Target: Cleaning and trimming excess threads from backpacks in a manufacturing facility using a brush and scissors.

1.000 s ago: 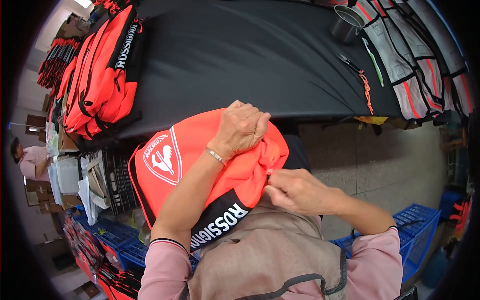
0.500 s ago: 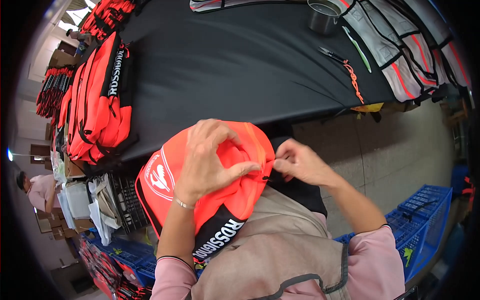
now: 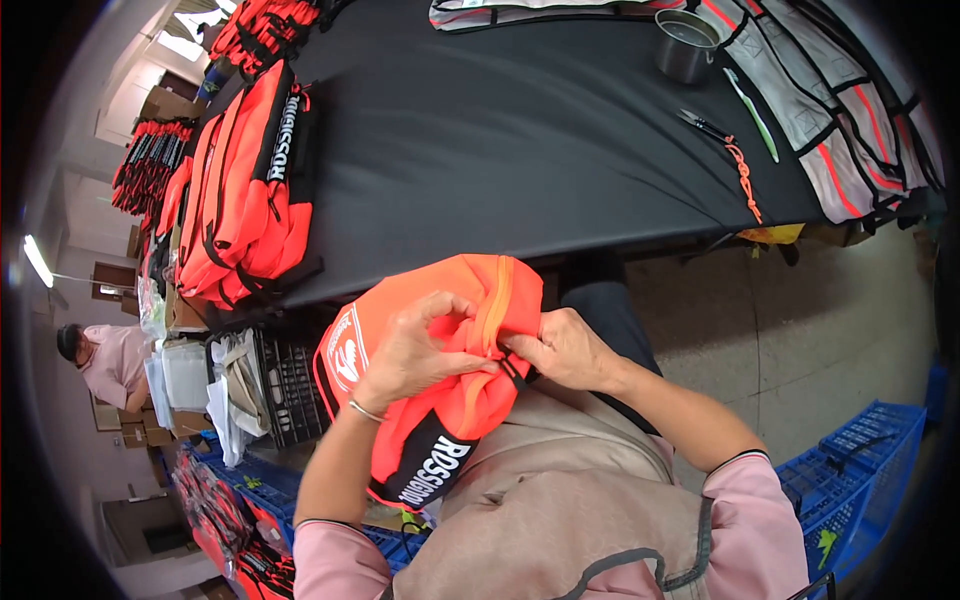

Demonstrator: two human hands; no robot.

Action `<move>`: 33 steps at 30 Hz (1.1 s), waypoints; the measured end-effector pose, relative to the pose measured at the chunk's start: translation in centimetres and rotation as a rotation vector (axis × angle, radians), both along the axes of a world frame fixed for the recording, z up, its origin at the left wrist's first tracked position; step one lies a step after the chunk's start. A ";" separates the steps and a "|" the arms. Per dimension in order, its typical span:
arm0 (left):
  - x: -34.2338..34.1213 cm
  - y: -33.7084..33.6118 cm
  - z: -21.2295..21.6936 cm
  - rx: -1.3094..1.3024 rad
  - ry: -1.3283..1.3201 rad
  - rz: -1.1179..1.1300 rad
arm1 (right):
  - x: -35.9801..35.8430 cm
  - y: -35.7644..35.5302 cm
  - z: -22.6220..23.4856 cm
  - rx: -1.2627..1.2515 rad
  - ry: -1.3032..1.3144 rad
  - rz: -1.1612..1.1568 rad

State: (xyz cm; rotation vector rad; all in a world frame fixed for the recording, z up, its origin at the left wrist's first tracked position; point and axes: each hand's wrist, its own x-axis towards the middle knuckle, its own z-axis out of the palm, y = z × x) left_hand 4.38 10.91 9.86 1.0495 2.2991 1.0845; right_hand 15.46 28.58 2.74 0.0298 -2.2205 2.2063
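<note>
A bright red-orange bag (image 3: pixel 430 285) with a white emblem and a black, white-lettered band lies in my lap, against the table's near edge. My left hand (image 3: pixel 418 345) is curled over its front, fingers and thumb gripping fabric beside the orange zipper (image 3: pixel 492 312). At the zipper's other side, my right hand (image 3: pixel 572 350) pinches the bag's edge, its thumb pointing towards the left thumb. A short black zipper pull (image 3: pixel 514 373) hangs just below the thumbs. Part of the zipper is hidden by the fingers.
Red bags (image 3: pixel 235 190) are stacked on the black-covered table (image 3: pixel 450 150) at left. Thread snips (image 3: pixel 705 125) with an orange cord, a toothbrush (image 3: pixel 752 112), a metal cup (image 3: pixel 687 48) and grey panels (image 3: pixel 835 150) lie at right. Blue crates (image 3: pixel 850 470) stand beside me; a person (image 3: pixel 108 365) is far left.
My right hand has closed in on the zipper edge, nearer my left thumb. The bag has tilted a little, its emblem now more covered by my left hand. The whole view has shifted slightly.
</note>
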 end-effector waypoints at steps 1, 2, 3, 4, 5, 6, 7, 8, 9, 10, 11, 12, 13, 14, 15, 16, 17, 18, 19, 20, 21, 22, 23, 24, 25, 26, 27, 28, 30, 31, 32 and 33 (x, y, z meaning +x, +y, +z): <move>-0.6 -0.4 1.1 -0.085 0.032 -0.079 | 0.3 0.1 0.4 0.147 0.061 0.023; -1.0 -0.5 2.0 -0.170 0.063 -0.159 | 0.6 0.4 0.5 0.143 0.056 0.029; -1.5 -0.6 2.8 -0.119 0.142 -0.227 | 0.5 0.6 0.6 0.270 0.119 0.050; -2.2 -0.9 3.2 -0.125 0.143 -0.217 | 0.6 0.8 0.8 0.398 0.182 0.069; -3.0 -1.3 3.5 -0.148 0.165 -0.283 | 0.9 1.0 1.5 0.361 0.161 0.068; -3.4 -1.9 3.6 -0.169 0.185 -0.348 | 1.1 1.1 2.2 0.358 0.162 0.079; -3.4 -2.3 3.7 -0.170 0.183 -0.340 | 1.6 1.4 2.9 0.360 0.123 0.083; -3.4 -2.6 3.7 -0.181 0.159 -0.326 | 2.0 1.7 3.1 0.362 0.082 0.088; -3.5 -2.7 3.7 -0.187 0.136 -0.320 | 2.6 1.7 2.4 0.377 0.122 0.076; -3.5 -2.7 3.7 -0.193 0.117 -0.311 | 3.1 1.8 1.5 0.382 0.124 0.078; -3.3 -2.9 2.8 -0.183 0.154 -0.312 | 3.7 1.9 0.5 0.385 0.115 0.064; -3.1 -3.0 2.4 -0.179 0.150 -0.312 | 4.3 2.1 -0.1 0.386 0.100 0.048; -2.8 -3.1 2.1 -0.147 0.110 -0.287 | 4.8 2.4 -0.4 0.391 0.084 0.074; -2.7 -3.1 1.8 -0.116 0.071 -0.260 | 5.1 2.6 -0.5 0.393 0.080 0.075; -2.9 -3.4 1.5 -0.121 0.060 -0.247 | 5.1 2.7 -0.4 0.399 0.101 0.060; -3.1 -3.7 1.4 -0.122 0.059 -0.247 | 5.2 2.8 -0.3 0.404 0.122 0.046; -3.1 -4.0 1.3 -0.099 0.093 -0.263 | 5.4 2.8 -0.2 0.403 0.122 0.046; -3.2 -4.2 1.4 -0.075 0.129 -0.277 | 5.6 2.9 0.0 0.404 0.136 0.032; -3.4 -4.4 1.6 -0.076 0.132 -0.275 | 5.7 2.9 0.1 0.405 0.152 0.018; -3.5 -4.7 1.8 -0.066 0.146 -0.276 | 6.0 3.0 0.1 0.405 0.155 0.020; -3.5 -4.7 1.8 -0.054 0.158 -0.279 | 6.4 3.3 0.0 0.416 0.138 0.024; -3.4 -4.6 2.1 -0.053 0.158 -0.278 | 6.6 3.4 0.1 0.428 0.122 0.027; -3.3 -4.4 2.6 -0.046 0.168 -0.268 | 6.5 3.4 0.3 0.429 0.123 0.026; -3.3 -4.0 3.0 -0.039 0.177 -0.261 | 6.2 3.5 0.6 0.419 0.112 -0.022; -3.3 -3.4 3.4 -0.035 0.178 -0.265 | 5.9 3.6 0.7 0.409 0.101 -0.072; -3.2 -2.5 3.7 -0.049 0.229 -0.282 | 5.5 3.8 0.5 0.405 -0.002 -0.114; -3.1 -1.7 4.1 -0.063 0.281 -0.294 | 5.1 4.1 1.0 0.478 0.020 -0.184; -2.8 -1.1 4.7 -0.061 0.287 -0.292 | 4.6 4.3 2.0 0.549 0.047 -0.254; -2.7 -0.1 5.5 0.052 0.306 -0.279 | 3.2 4.0 4.6 0.608 0.211 -0.428; -2.7 0.2 5.9 0.053 0.309 -0.279 | 2.8 4.3 4.9 0.721 0.333 -0.415; -2.8 0.5 6.3 -0.014 0.331 -0.362 | 2.4 4.5 6.2 0.747 0.298 -0.307; -2.7 0.9 6.7 -0.083 0.349 -0.450 | 1.6 4.6 5.8 0.835 0.372 -0.218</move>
